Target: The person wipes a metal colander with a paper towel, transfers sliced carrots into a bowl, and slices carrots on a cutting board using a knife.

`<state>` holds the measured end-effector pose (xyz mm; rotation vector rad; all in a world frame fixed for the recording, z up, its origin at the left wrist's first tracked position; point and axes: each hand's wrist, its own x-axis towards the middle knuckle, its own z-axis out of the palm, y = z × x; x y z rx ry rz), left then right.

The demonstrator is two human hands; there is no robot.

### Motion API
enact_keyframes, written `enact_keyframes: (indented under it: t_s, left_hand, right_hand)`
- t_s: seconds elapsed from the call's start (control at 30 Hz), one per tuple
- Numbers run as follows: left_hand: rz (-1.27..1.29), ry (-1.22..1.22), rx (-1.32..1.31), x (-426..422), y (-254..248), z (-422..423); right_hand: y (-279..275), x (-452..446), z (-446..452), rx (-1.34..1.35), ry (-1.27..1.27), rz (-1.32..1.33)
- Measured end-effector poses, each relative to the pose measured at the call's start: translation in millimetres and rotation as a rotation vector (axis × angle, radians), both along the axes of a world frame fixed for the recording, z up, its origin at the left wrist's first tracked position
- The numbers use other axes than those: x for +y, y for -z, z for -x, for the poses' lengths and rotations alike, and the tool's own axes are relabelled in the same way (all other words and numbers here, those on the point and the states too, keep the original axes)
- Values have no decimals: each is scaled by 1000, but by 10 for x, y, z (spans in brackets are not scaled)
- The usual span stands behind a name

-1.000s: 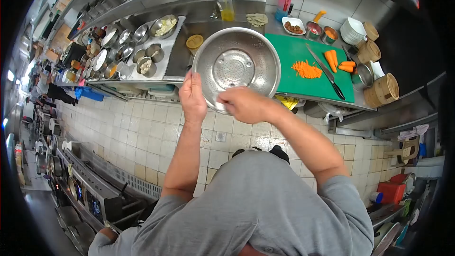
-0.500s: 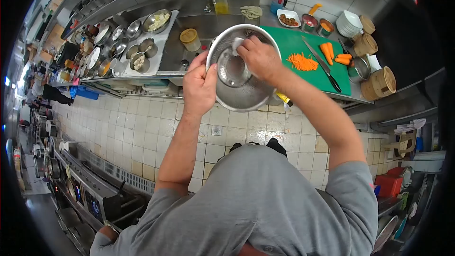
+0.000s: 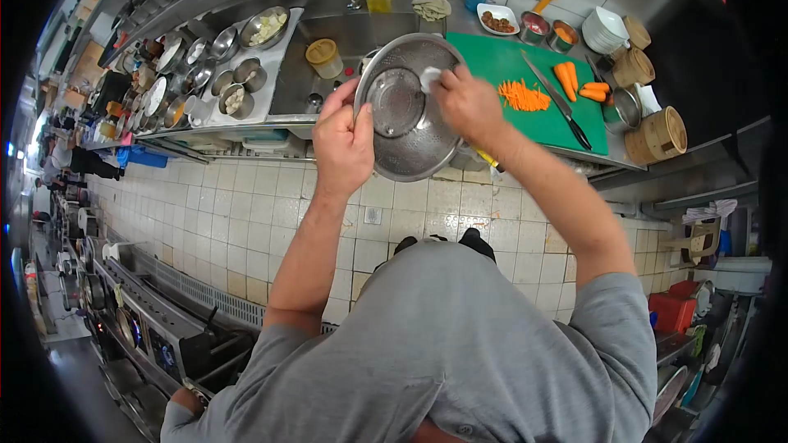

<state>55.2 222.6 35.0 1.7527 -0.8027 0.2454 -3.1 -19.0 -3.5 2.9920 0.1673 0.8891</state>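
Observation:
A metal colander (image 3: 410, 148) is tilted in front of me at the sink's edge, its perforated inside facing up toward my view. My left hand (image 3: 343, 146) grips its left rim, thumb on the near side and fingers behind. Inside the bowl, at the upper right wall, my right hand (image 3: 468, 107) is closed on a small white wad (image 3: 429, 77), cloth or paper, I cannot tell which. The right hand is slightly blurred by motion. Right of it lies a green cutting board (image 3: 513, 57) with shredded carrot (image 3: 524, 96), a knife (image 3: 558, 102) and whole carrots (image 3: 566, 82).
Behind the colander is a steel sink (image 3: 300, 57) with a lidded tub (image 3: 324, 58). Metal bowls (image 3: 226, 45) crowd the left counter. Bamboo steamers (image 3: 657, 136) and stacked white dishes (image 3: 605, 30) stand at the right. A folded cloth (image 3: 432, 8) lies by the sink.
My right hand and the white wad have moved right along the colander's inside, from its base to the wall. The colander has tilted and shifted slightly left and up in view.

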Motion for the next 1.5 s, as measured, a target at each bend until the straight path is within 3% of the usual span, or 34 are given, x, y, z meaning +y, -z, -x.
enact_keyframes:
  t_s: [0.1,0.17,0.2,0.27,0.43,0.5,0.57,0.63,0.8,0.87,0.9,0.97,1.03,1.1,1.2,1.3,1.37,1.43,1.5]
  left_hand:
    - [52,-52,-116,-54,132,26]
    - [14,-74,-138,-54,266,50]
    - [-18,-83,-173,-64,318,47]
    - [29,-76,-140,-79,393,60]
    - [54,-69,-77,-54,306,137]
    - [59,-117,-86,-13,259,111]
    - [48,-83,-1,44,211,77]
    - [33,-43,79,84,201,81]
    - [50,77,333,97,237,108]
    - [99,95,440,1,259,145]
    - [99,100,440,-39,258,156]
    - [-60,179,287,-98,235,187]
    - [-110,190,266,-126,231,203]
    - [-95,197,223,-79,281,167]
    - [-41,118,272,-13,291,243]
    - [5,38,234,40,388,212]
    - [152,-34,412,52,423,173]
    - [250,44,434,97,609,51]
    - [501,199,737,96,676,-2]
  right_hand:
    - [384,414,280,215,160,-268]
    - [399,792,404,324,95,-630]
    - [377,921,396,323,98,-639]
    - [296,1075,429,437,-9,-1396]
    - [282,934,772,314,-47,-1249]
    - [421,553,907,193,-31,-549]
    - [579,9,794,78,149,-349]
    - [457,-500,639,-119,147,-327]
    - [-325,-557,443,-280,60,-705]
    - [-567,-220,419,-182,-136,-650]
    - [-502,-57,337,-154,-203,-480]
    - [-419,402,250,-123,-314,-324]
    - [-343,545,227,-44,-265,-361]
    - [-121,394,108,-180,-171,-388]
    - [194,-91,161,-178,94,-336]
    - [356,-462,444,31,168,-435]
    - [179,-460,622,38,325,-812]
    - [-4,-314,667,-93,291,-939]
    - [-187,-105,666,-240,269,-1068]
